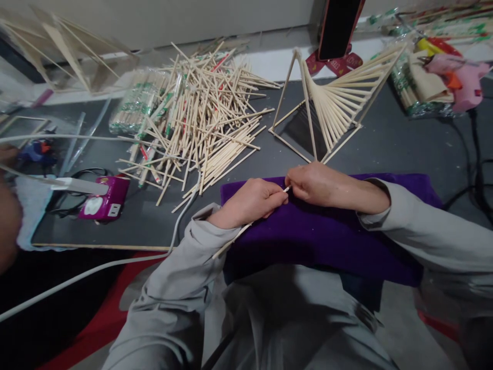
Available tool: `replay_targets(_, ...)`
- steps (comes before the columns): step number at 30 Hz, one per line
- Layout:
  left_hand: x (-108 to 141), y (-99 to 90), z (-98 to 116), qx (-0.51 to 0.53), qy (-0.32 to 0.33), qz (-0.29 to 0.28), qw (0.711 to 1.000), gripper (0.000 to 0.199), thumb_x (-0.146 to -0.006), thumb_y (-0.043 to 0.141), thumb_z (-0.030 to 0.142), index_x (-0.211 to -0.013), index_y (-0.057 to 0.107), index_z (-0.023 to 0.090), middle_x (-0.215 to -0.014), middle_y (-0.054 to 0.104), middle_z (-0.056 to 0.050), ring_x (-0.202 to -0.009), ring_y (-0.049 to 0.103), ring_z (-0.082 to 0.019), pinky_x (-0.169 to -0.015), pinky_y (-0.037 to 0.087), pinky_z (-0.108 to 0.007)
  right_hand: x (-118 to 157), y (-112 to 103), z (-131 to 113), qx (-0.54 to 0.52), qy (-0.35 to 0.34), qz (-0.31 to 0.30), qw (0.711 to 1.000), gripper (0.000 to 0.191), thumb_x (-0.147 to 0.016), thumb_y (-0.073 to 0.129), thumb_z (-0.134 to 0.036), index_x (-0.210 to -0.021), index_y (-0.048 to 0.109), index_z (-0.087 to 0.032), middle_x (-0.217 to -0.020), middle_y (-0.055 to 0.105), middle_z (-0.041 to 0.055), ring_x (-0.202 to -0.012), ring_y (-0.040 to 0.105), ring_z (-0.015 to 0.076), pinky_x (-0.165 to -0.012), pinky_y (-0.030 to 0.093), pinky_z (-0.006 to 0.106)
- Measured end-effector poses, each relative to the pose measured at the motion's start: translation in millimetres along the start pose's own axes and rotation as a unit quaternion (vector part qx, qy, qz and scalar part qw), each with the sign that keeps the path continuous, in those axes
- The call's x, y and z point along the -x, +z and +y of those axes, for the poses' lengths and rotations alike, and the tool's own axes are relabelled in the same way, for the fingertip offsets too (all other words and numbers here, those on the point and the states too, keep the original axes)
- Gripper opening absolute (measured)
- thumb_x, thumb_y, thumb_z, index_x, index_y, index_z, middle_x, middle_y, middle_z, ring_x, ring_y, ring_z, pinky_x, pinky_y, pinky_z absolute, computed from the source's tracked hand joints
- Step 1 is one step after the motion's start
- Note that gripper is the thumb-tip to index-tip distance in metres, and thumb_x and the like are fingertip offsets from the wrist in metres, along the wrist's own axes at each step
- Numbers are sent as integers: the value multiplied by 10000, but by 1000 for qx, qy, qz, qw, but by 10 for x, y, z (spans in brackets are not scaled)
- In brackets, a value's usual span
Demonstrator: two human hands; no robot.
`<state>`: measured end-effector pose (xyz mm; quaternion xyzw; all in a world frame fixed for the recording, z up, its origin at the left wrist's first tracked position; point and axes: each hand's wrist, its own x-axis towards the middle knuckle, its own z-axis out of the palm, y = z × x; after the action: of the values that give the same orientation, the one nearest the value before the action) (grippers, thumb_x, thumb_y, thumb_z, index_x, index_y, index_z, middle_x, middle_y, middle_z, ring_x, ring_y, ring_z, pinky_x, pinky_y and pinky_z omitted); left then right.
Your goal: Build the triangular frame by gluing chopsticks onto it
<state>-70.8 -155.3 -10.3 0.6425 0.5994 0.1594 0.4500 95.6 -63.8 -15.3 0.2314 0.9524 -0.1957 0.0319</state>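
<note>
A thin wooden chopstick (233, 242) slants up under my left hand (254, 201), which is closed around it. Its pale far end shows between the two hands. My right hand (318, 184) is closed too, its curled fingers pinching at that end; the exact grip is hidden by the knuckles. Both hands are above a purple cloth (319, 231) at the table's near edge. Just beyond them stands a frame of glued chopsticks (342, 103), its sticks fanned into a twisted surface.
A heap of loose chopsticks (215, 103) lies beside wrapped chopstick packs (136, 100). At right, a pink glue gun (458, 77) rests on another pack. A purple power socket (106, 198) and white cable (115, 263) are at left, near another person's arm (8, 216).
</note>
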Motion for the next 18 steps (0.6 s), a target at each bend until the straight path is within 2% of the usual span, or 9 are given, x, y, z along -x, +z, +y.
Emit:
replay_targets(5, 17, 16, 24, -57, 17, 31, 998, 387, -911, 492, 271, -539, 520, 171, -456, 504, 35, -445, 415, -81, -530, 287, -224, -3, -7, 32, -59, 13, 3, 998, 251, -833, 467, -135, -898, 709, -130, -803, 732, 86, -710, 629, 165, -639, 376, 245)
replay_targets(9, 36, 60, 61, -180, 42, 55, 981, 360, -932, 493, 283, -618, 622, 164, -562, 569, -14, -500, 423, -107, -561, 249, -264, -11, -21, 64, -108, 20, -2, 994, 248, -828, 463, -145, -859, 709, -143, -696, 680, 33, -629, 576, 130, -617, 359, 230)
replay_targets(13, 62, 96, 94, -317, 39, 60, 946, 412, -974, 421, 358, -780, 711, 139, -672, 638, -93, -541, 481, -154, -562, 211, -301, -18, -33, 89, -144, 11, -11, 990, 229, -823, 467, -150, -816, 696, -154, -568, 571, -18, -545, 491, 107, -587, 333, 229)
replay_targets(15, 71, 86, 107, -353, 42, 55, 933, 448, -986, 387, 370, -811, 723, 130, -685, 651, -111, -549, 506, -168, -558, 204, -309, -15, -48, 116, -166, 2, -20, 986, 222, -830, 463, -149, -801, 683, -155, -569, 556, -23, -543, 479, 102, -587, 330, 230)
replay_targets(18, 70, 31, 117, -353, 42, 32, 934, 412, -980, 412, 332, -798, 723, 131, -700, 672, -102, -569, 531, -165, -566, 229, -305, 7, -70, 172, -227, -20, -47, 972, 248, -898, 436, -215, -846, 670, -153, -632, 586, -17, -533, 473, 92, -579, 335, 232)
